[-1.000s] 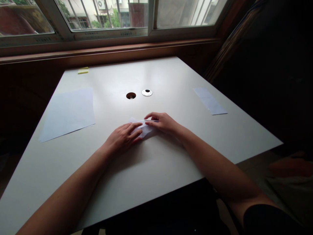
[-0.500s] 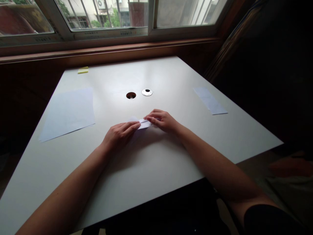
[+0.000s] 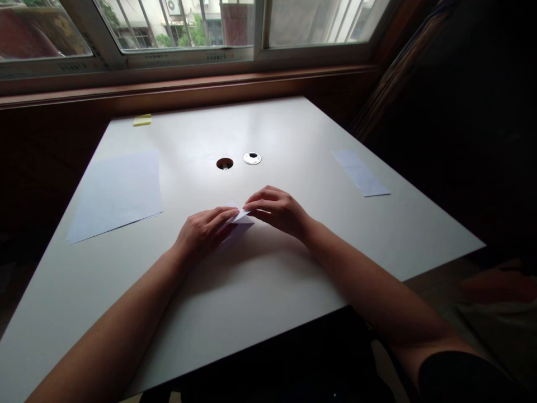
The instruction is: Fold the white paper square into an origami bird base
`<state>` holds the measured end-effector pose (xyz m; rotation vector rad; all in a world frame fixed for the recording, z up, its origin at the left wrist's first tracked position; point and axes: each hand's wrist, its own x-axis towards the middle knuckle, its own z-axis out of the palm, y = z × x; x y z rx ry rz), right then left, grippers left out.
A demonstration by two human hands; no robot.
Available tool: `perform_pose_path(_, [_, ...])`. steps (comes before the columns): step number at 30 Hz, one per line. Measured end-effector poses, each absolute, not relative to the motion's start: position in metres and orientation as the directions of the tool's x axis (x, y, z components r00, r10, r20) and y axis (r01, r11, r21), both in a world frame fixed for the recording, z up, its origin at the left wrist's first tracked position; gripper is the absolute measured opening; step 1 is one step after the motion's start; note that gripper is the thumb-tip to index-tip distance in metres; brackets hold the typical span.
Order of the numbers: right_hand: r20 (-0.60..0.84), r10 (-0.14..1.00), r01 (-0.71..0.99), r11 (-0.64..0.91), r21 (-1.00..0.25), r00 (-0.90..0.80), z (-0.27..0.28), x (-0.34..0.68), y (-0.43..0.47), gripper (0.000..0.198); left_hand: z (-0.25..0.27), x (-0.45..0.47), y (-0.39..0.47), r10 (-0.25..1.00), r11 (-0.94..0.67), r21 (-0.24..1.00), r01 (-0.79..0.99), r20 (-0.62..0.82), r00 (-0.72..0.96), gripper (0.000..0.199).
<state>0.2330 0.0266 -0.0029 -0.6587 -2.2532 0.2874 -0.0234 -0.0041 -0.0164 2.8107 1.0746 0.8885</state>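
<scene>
A small folded piece of white paper (image 3: 240, 219) is between my hands near the middle of the white table (image 3: 268, 285). My left hand (image 3: 204, 226) is closed on its left part, with thumb and fingers pressed together and covering some of it. At the paper's right end, my right hand (image 3: 279, 208) pinches a flap or corner between thumb and fingertips. Part of the folded paper juts out below the pinched flap. How its layers are folded underneath I cannot make out.
Large white sheets (image 3: 117, 193) lie at the left, a narrow paper strip (image 3: 361, 172) at the right. Yellow sticky notes (image 3: 142, 120) sit by the back edge. Beyond my hands are a round hole (image 3: 225, 163) and a cable grommet cover (image 3: 252, 158). A window (image 3: 176, 28) stands behind.
My right fingers have shifted slightly left along the paper, and its right end now shows as a pointed flap. My left hand has hardly moved.
</scene>
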Motion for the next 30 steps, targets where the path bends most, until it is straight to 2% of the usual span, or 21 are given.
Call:
perform_pose_path(4, [0.572, 0.541, 0.398, 0.841, -0.367, -0.616, -0.002, 0.227, 0.021, 0.017, -0.015, -0.022, -0.006, 0.597, -0.763, 0.144, 0.63, 0.531, 0.601, 0.033])
perform_pose_path(12, [0.579, 0.559, 0.444, 0.827, -0.344, -0.593, 0.002, 0.232, 0.022, 0.017, -0.012, -0.024, -0.008, 0.614, -0.746, 0.214, 0.631, 0.587, 0.527, 0.027])
perform_pose_path(22, [0.554, 0.619, 0.447, 0.786, -0.428, -0.557, 0.004, 0.239, 0.024, 0.018, -0.013, -0.026, -0.006, 0.627, -0.732, 0.24, 0.637, 0.604, 0.493, 0.028])
perform_pose_path(26, [0.563, 0.597, 0.434, 0.802, -0.411, -0.571, 0.003, 0.24, 0.025, 0.018, -0.014, -0.027, -0.003, 0.607, -0.759, 0.213, 0.615, 0.571, 0.552, 0.027])
perform_pose_path(30, [0.548, 0.571, 0.425, 0.821, -0.382, -0.611, -0.004, 0.242, 0.031, 0.019, -0.018, -0.025, 0.0, 0.604, -0.779, 0.169, 0.604, 0.459, 0.651, 0.035])
